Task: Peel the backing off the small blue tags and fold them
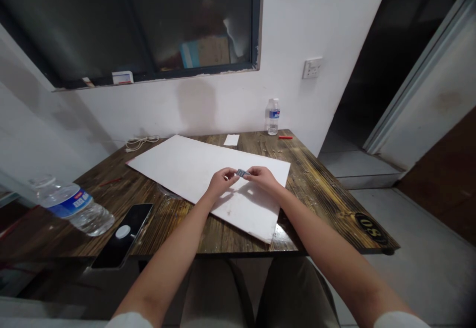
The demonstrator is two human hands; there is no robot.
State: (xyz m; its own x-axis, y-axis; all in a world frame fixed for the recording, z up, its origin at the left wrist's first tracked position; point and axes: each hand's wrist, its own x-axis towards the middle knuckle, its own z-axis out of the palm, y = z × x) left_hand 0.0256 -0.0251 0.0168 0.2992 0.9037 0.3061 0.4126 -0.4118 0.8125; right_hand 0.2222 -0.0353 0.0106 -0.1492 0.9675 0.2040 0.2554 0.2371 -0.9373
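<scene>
Over a white board [193, 164], both hands pinch a small dark grey piece with light markings [242, 173]; its kind is too small to tell. My left hand [223, 180] grips the piece's left end between thumb and fingers. At the right end, my right hand [262, 177] has thumb and fingertips closed on it. The board lies at a slant on the wooden table, its near corner close to the table's front edge. Shadows of the hands fall on the board beneath them.
On the wooden table [320, 194], a large water bottle [76, 204] and a phone [122, 239] with a white cap [123, 231] are at the left. Farther back are a white cable [139, 142], white paper [231, 140], a small bottle [273, 117] and a red stick-like item [285, 137].
</scene>
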